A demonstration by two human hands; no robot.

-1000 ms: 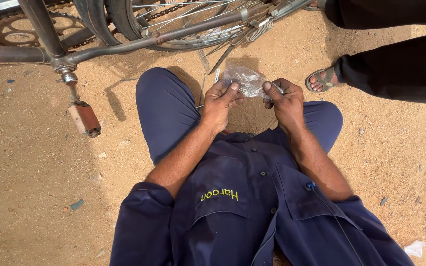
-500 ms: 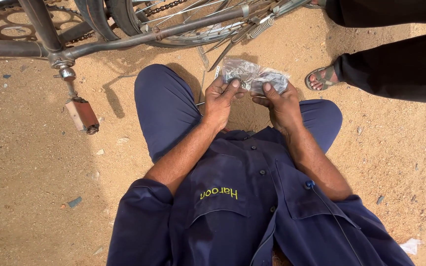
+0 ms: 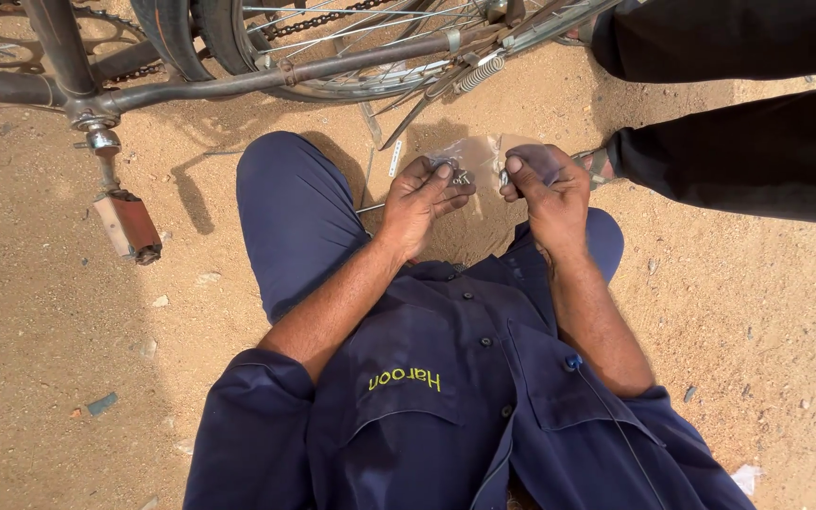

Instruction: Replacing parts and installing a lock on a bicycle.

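Observation:
I squat on sandy ground in dark blue work clothes. Both hands are raised in front of my knees and hold a small clear plastic bag [image 3: 480, 154] stretched between them. My left hand [image 3: 422, 194] pinches the bag's left end, with small metal parts showing at the fingertips. My right hand [image 3: 545, 189] grips the right end, fingers curled over it. What is inside the bag is too small to make out fully.
A bicycle lies just ahead: frame tube [image 3: 266, 76], spoked rear wheel [image 3: 370, 38], chain, crank and a pedal [image 3: 127, 225] at the left. Another person's dark trouser legs [image 3: 739, 142] and sandalled foot [image 3: 597, 162] stand at the right. Thin metal rods [image 3: 370, 123] lie on the sand.
The hands have drawn the bag out flatter between them and shifted slightly downward. The crumpled bag seen before is now spread open.

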